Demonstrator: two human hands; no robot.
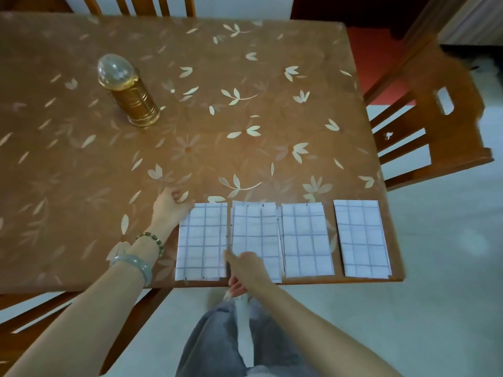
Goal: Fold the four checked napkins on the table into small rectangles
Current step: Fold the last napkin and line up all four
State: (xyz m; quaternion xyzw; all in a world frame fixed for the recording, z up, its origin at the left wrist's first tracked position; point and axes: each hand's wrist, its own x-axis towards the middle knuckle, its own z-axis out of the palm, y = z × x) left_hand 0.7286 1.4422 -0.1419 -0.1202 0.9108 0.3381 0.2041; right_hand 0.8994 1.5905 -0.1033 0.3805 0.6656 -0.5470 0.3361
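Grey trousers (217, 344) with a white drawstring hanging down them fill the bottom of the view, below the near edge of the brown table with its pale leaf-patterned cover (217, 104). Four white napkins checked with thin dark lines lie in a row along that edge, each already a long rectangle. The leftmost napkin (202, 240) sits between the two hands. The second napkin (255, 229) lies beneath and just beyond the right hand (242, 268). The third napkin (306, 238) and fourth napkin (360, 238) lie further out to that hand's right.

The left hand (170, 204) has its fingers curled in at the far-left corner of the leftmost napkin and appears to pinch it. The right hand lays its thumb on the seam between the leftmost and second napkins, with its fingers curled below the table edge. I cannot tell whether it grips a napkin or only the table.

The step looks like halving the leftmost napkin into a smaller rectangle. Done well, the far edge comes towards the right hand until the corners meet, the thumb pins the near end, and flat fingers press the crease. The second napkin lies almost touching, so the fold should not nudge it.
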